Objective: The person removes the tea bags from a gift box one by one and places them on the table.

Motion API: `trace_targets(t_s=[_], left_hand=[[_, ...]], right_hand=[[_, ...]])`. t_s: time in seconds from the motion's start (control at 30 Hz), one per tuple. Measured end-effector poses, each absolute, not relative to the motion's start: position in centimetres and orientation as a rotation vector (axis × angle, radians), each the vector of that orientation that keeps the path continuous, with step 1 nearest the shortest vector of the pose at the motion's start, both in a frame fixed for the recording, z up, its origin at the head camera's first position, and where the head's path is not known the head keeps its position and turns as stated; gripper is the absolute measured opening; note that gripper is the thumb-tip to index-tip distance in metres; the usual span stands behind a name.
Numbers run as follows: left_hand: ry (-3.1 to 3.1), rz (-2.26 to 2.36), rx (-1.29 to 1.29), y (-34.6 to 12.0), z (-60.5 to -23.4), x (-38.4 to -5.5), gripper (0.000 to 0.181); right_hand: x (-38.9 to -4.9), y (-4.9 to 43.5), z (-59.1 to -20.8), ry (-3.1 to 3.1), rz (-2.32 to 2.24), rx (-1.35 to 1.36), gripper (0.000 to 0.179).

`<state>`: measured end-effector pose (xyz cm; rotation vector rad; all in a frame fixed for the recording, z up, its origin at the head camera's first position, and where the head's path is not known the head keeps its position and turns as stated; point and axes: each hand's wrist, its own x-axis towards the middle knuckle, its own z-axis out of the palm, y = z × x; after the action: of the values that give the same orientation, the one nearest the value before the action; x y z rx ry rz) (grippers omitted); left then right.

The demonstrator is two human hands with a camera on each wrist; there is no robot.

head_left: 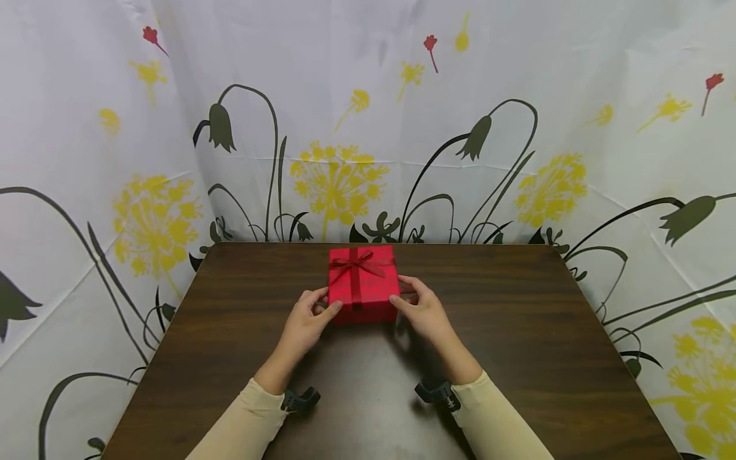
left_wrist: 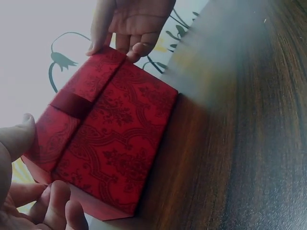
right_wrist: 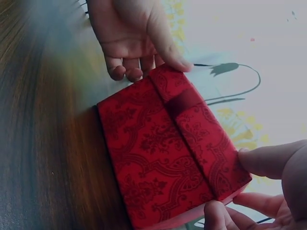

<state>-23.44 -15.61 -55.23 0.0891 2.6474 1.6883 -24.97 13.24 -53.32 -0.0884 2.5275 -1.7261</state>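
Observation:
A red gift box (head_left: 363, 284) with a dark red ribbon and bow stands at the far middle of the table. Both wrist views show its patterned sides, with the lid (left_wrist: 64, 112) seated on the base (right_wrist: 139, 148). My left hand (head_left: 307, 319) grips the near left corner, thumb at the lid's top edge and fingers curled by its lower rim. At the near right corner, my right hand (head_left: 424, 313) holds the lid the same way, thumb on top and fingers along the side. The far side of the box is hidden.
The dark wooden table (head_left: 506, 332) reaches back to a white curtain (head_left: 356, 57) printed with flowers, which also hangs along both sides. A black band (head_left: 301, 400) sits on the left wrist and another band (head_left: 438, 394) on the right, below cream sleeves.

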Motion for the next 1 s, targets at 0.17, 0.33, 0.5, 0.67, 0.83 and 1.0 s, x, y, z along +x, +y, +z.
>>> trace_targets(t_s=[0.17, 0.33, 0.5, 0.67, 0.83, 1.0], left_hand=[[2.654, 1.701, 0.103, -15.5, -55.3, -23.6, 0.064], [2.664, 1.705, 0.131, -15.8, -55.2, -23.7, 0.060], [2.656, 1.724, 0.143, -16.0, -54.8, -23.7, 0.060], [2.656, 1.741, 0.140, -15.9, -54.6, -23.6, 0.060], [2.654, 1.760, 0.133, -15.8, -53.9, -23.4, 0.061], [2.652, 1.780, 0.152, -16.1, -52.8, -23.3, 0.062]], right_hand=[[-24.9, 13.4, -53.3, 2.528, -1.731, -0.089, 0.055], [-24.7, 13.0, -53.3, 2.540, -1.732, -0.106, 0.057], [-24.5, 12.6, -52.9, 2.555, -1.737, -0.118, 0.057], [-24.4, 12.6, -52.5, 2.560, -1.743, -0.115, 0.056], [-24.1, 12.7, -52.0, 2.568, -1.767, -0.142, 0.057], [-23.9, 12.4, -51.1, 2.584, -1.801, -0.157, 0.056]])
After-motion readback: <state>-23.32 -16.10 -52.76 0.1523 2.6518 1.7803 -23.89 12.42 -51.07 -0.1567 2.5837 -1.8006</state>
